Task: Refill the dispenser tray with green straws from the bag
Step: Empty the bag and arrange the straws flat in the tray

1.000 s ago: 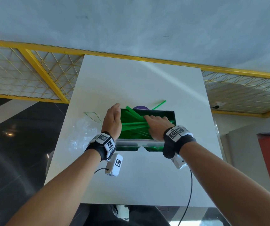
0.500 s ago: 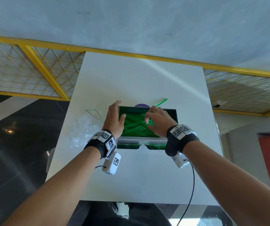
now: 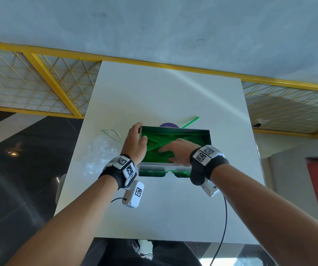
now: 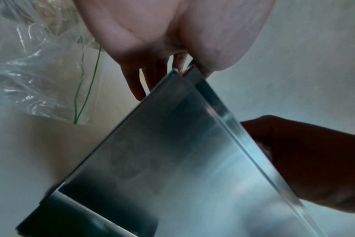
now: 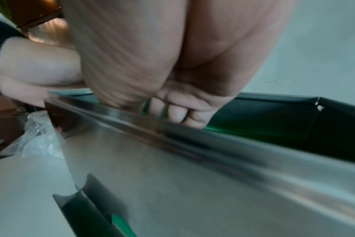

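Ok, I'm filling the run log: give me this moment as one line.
left hand: holds dispenser tray left wall | right hand: spreading green straws inside | bag: on table, left | stray straw: behind tray

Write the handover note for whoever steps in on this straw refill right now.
Left hand: grips the left wall of the dispenser tray, thumb inside, fingers outside.
Right hand: inside the tray, fingers spread flat on the green straws.
Things: the straws lie crisscrossed in the tray. One stray straw lies on the table behind the tray. The clear bag sits crumpled left of the tray and looks emptied.
Done: straws are in the tray.
Left: level the pile, add the stray straw.
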The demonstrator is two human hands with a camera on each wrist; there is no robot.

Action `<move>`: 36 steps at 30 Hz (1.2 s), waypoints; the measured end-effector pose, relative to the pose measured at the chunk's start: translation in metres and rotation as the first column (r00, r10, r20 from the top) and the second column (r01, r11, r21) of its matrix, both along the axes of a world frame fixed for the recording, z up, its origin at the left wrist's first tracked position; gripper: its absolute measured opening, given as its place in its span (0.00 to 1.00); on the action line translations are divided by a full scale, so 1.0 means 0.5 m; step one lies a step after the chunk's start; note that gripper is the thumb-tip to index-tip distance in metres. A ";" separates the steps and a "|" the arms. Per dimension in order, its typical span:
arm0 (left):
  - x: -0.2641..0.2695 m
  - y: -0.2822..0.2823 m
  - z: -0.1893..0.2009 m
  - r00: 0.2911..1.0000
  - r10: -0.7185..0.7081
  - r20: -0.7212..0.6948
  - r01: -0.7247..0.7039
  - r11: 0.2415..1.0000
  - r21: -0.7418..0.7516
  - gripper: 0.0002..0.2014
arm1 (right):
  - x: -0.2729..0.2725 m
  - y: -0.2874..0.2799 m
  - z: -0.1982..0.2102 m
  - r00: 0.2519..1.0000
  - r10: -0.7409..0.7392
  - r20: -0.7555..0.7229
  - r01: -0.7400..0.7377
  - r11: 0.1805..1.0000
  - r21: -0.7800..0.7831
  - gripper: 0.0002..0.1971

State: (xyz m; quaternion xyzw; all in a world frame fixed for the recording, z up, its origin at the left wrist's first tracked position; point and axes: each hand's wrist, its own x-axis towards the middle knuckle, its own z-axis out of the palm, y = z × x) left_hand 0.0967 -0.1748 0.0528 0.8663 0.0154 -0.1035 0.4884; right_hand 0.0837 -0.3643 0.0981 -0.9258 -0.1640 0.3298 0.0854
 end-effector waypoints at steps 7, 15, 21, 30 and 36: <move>0.000 0.003 -0.005 1.000 -0.005 0.002 0.005 0.999 -0.032 0.23 | 0.026 0.024 -0.007 0.990 0.010 -0.139 -0.011 1.000 -0.005 0.20; -0.001 0.004 -0.012 1.000 -0.007 0.010 0.008 0.999 -0.039 0.22 | 0.033 0.039 -0.027 0.977 -0.161 -0.138 0.177 0.977 0.119 0.07; -0.001 0.005 -0.008 1.000 0.019 0.006 -0.019 0.998 -0.055 0.21 | 0.047 0.010 -0.003 0.984 -0.180 0.016 0.176 0.973 0.147 0.09; -0.003 -0.001 -0.012 0.999 0.019 0.041 -0.017 0.999 -0.045 0.21 | 0.031 -0.017 0.016 0.983 -0.079 0.164 0.056 0.989 0.139 0.16; -0.006 -0.002 -0.013 0.998 0.028 0.052 -0.027 0.999 -0.021 0.21 | 0.013 -0.031 -0.004 0.997 -0.047 0.054 0.052 0.994 -0.092 0.28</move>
